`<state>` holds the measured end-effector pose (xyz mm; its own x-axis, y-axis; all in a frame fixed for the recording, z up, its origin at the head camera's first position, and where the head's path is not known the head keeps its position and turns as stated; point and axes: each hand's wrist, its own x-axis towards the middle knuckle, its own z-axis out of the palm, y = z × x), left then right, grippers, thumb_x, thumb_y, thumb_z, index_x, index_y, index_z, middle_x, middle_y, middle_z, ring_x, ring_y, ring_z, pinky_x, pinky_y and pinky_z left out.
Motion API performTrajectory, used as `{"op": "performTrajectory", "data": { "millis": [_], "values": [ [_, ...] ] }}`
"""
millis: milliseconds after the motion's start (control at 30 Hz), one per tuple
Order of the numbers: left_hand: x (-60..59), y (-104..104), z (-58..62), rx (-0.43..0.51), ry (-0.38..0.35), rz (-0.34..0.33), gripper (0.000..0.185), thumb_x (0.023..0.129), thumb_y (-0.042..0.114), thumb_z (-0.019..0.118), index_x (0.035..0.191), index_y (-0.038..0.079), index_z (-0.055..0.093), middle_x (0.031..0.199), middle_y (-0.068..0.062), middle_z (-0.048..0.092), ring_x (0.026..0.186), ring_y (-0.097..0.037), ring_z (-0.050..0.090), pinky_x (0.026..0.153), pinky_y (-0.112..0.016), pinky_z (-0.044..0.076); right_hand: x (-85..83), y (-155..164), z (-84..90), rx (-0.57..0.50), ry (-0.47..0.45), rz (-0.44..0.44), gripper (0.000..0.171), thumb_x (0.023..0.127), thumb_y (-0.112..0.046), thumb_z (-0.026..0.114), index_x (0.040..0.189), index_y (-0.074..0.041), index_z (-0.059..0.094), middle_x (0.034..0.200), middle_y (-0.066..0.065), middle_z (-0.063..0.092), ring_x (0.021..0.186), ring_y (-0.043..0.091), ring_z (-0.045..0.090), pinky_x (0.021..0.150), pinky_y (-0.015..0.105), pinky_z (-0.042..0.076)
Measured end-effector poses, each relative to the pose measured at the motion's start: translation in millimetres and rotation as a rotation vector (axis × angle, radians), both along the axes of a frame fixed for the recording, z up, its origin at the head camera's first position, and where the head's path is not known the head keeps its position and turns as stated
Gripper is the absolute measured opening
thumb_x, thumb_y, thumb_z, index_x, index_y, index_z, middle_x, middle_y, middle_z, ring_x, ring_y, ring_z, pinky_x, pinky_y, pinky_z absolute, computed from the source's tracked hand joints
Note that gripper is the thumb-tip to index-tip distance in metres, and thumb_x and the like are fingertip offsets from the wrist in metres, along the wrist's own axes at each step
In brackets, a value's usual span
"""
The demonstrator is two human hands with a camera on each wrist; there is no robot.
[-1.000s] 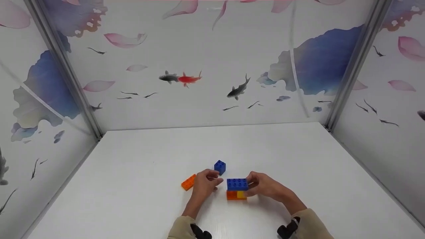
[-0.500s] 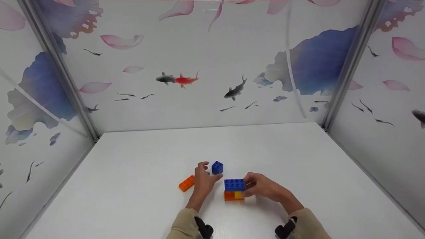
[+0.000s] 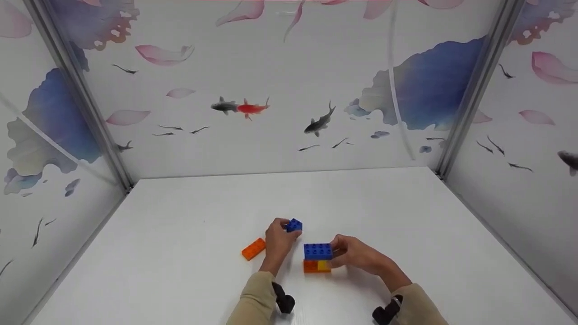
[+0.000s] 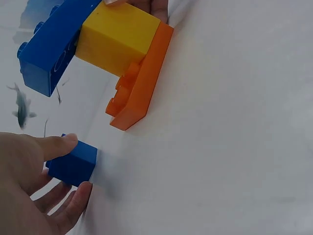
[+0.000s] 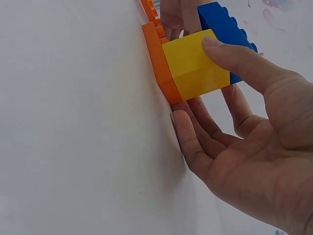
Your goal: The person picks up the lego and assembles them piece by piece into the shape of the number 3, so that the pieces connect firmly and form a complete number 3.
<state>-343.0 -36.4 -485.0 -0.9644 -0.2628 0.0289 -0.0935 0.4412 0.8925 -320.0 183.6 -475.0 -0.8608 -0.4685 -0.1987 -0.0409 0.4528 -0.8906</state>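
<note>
My left hand [image 3: 277, 241] pinches a small blue toy building brick [image 3: 294, 225] between thumb and fingers, in front of the stack. My right hand [image 3: 359, 255] grips the brick stack from its right side, its thumb on the yellow brick [image 5: 195, 63] and fingers behind. The stack has a flat orange plate [image 4: 144, 83] at the bottom, the yellow block over one end, and a long blue brick [image 3: 318, 251] with studs across the top. In the left wrist view, a gap shows beneath the blue brick's free end, above the orange studs.
A loose orange brick [image 3: 254, 249] lies on the white table [image 3: 180, 225], left of my left hand. White panels with printed fish and petals [image 3: 253, 108] enclose the table at the back and both sides, with metal posts [image 3: 86, 95] at the corners.
My left hand has reached forward, spread its fingers around the small blue brick and pinched it. My right hand stays on the stack. The head view has shifted slightly.
</note>
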Motion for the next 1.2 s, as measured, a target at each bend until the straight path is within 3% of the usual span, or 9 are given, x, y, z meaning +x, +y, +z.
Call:
{"op": "performTrajectory", "data": {
  "millis": [233,467,733,967,1200],
  "values": [
    [2.8,-5,3.0,0.014,0.012,-0.007,0.037,0.088,0.011,0.076,0.122,0.002,0.065,0.117,-0.015,0.069,0.107,-0.027,0.064,0.101,-0.042,0.055,-0.4,-2,-0.6,0.01,0.005,-0.006,0.036,0.083,-0.02,0.081,0.109,-0.008,0.059,0.113,0.007,0.066,0.104,0.021,0.059,0.104,0.041,0.049],
    [10.0,-9,12.8,0.047,0.048,-0.063,0.039,0.09,0.012,0.074,0.126,0.003,0.063,0.121,-0.016,0.067,0.112,-0.028,0.064,0.1,-0.042,0.055,-0.8,-2,-2.0,-0.002,0.013,0.014,0.035,0.083,-0.019,0.08,0.107,-0.007,0.058,0.113,0.006,0.067,0.103,0.02,0.06,0.103,0.041,0.05],
    [18.0,-14,26.9,0.069,0.071,-0.157,0.041,0.091,0.016,0.073,0.129,0.006,0.061,0.125,-0.016,0.065,0.113,-0.029,0.064,0.098,-0.041,0.057,-1.2,-1,-3.0,-0.005,0.027,0.017,0.034,0.084,-0.02,0.08,0.107,-0.007,0.058,0.113,0.005,0.067,0.104,0.021,0.059,0.102,0.04,0.049],
    [26.2,-16,36.4,0.041,0.094,-0.289,0.048,0.091,0.019,0.074,0.134,0.007,0.058,0.124,-0.014,0.066,0.112,-0.027,0.067,0.092,-0.038,0.059,0.2,0,-2.9,-0.032,0.021,0.033,0.034,0.085,-0.021,0.079,0.108,-0.007,0.057,0.117,0.007,0.068,0.107,0.021,0.06,0.106,0.043,0.049],
    [36.6,-14,44.4,0.042,0.136,-0.386,0.045,0.09,0.023,0.076,0.129,0.007,0.062,0.12,-0.011,0.069,0.112,-0.027,0.067,0.092,-0.038,0.06,0.5,0,-2.4,-0.032,0.021,0.038,0.035,0.086,-0.022,0.078,0.11,-0.007,0.057,0.12,0.007,0.069,0.108,0.021,0.062,0.108,0.047,0.048]
  ]
}}
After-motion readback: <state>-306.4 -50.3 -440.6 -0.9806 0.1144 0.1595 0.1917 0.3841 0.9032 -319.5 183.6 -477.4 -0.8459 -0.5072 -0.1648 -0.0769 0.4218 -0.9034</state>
